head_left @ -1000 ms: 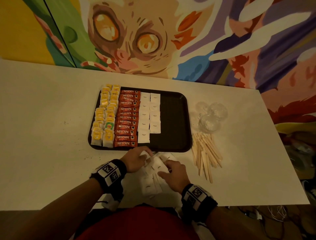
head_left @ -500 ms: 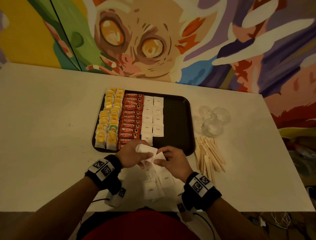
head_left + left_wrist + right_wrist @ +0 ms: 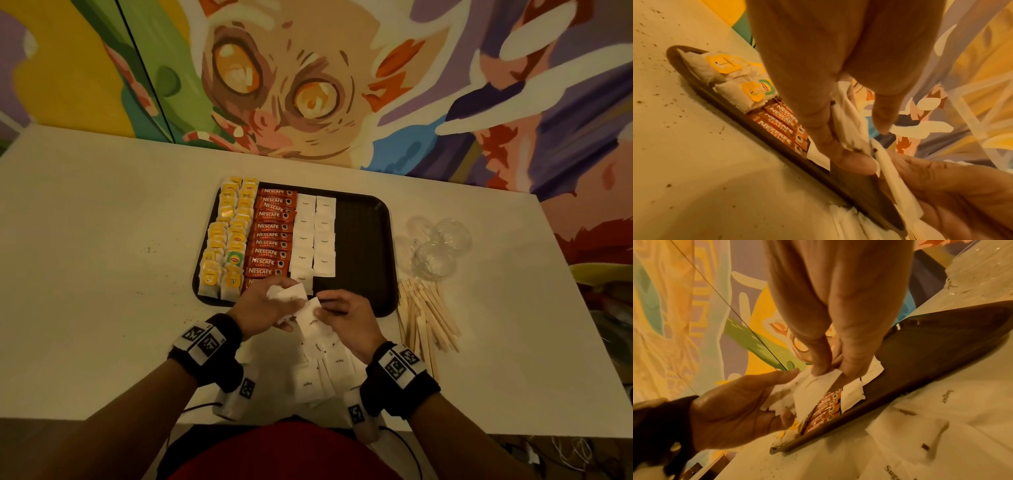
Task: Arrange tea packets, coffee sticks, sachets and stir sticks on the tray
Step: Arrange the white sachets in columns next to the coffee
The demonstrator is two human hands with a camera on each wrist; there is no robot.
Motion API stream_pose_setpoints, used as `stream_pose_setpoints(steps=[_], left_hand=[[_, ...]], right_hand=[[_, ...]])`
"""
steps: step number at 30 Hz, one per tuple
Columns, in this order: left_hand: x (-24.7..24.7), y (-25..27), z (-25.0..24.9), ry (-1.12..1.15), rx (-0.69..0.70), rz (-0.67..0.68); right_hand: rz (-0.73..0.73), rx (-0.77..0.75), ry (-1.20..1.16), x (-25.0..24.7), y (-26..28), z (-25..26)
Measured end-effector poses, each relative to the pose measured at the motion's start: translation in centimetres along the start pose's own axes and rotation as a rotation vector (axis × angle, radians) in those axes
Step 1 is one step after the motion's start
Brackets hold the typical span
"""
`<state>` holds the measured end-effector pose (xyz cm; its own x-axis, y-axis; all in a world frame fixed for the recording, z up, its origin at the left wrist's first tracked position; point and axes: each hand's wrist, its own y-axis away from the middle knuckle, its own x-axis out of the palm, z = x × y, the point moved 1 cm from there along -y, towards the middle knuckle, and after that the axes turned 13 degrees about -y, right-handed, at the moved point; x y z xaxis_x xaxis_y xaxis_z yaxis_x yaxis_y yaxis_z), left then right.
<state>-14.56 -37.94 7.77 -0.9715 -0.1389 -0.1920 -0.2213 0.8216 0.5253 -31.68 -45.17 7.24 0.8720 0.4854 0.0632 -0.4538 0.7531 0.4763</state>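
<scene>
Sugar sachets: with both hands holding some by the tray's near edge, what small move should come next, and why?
Probably the right hand should lay its pinched sachet at the near end of the right sugar column, which stops short of the left one. The left hand holds more sachets, and loose sachets lie on the table.

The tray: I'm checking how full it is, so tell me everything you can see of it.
The tray is a dark, rounded-corner rectangle, plastic by its look, lying flat on the white table. Left to right it holds two columns of tea packets, one column of coffee sticks and two columns of sugar sachets; its right part is bare. Both hands hover at its near edge, the left hand gripping sachets, the right hand pinching one.
</scene>
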Motion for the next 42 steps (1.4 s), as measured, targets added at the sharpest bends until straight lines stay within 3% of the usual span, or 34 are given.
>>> stream_pose_setpoints(steps=[10, 14, 17, 23, 28, 34, 37, 42], left_hand=[[-0.3, -0.5, 0.1, 0.018, 0.031, -0.208], [-0.5, 0.0, -0.4, 0.066, 0.004, -0.145], [-0.3, 0.2, -0.6, 0.016, 0.011, -0.094], [0.2, 0.0, -0.8, -0.020, 0.003, -0.157], [0.6, 0.2, -0.6, -0.065, 0.049, -0.039], [0.4, -0.6, 0.5, -0.051, 0.079, -0.206], [0.5, -0.6, 0.6, -0.094, 0.075, -0.262], [0.3, -0.5, 0.8, 0.079, -0.036, -0.228]], right_hand=[[0.065, 0.117, -0.188, 0.6, 0.2, 0.4], [0.016, 0.068, -0.152, 0.1, -0.3, 0.7], [0.067, 0.058, -0.113, -0.1, -0.5, 1.1], [0.190, -0.033, 0.094, -0.1, -0.5, 1.8], [0.125, -0.088, 0.118, 0.4, -1.0, 1.4], [0.095, 0.115, -0.163, 0.8, -1.1, 0.7], [0.106, 0.130, -0.229, 0.8, -1.3, 0.4], [-0.140, 0.067, -0.091, -0.5, -3.2, 0.5]])
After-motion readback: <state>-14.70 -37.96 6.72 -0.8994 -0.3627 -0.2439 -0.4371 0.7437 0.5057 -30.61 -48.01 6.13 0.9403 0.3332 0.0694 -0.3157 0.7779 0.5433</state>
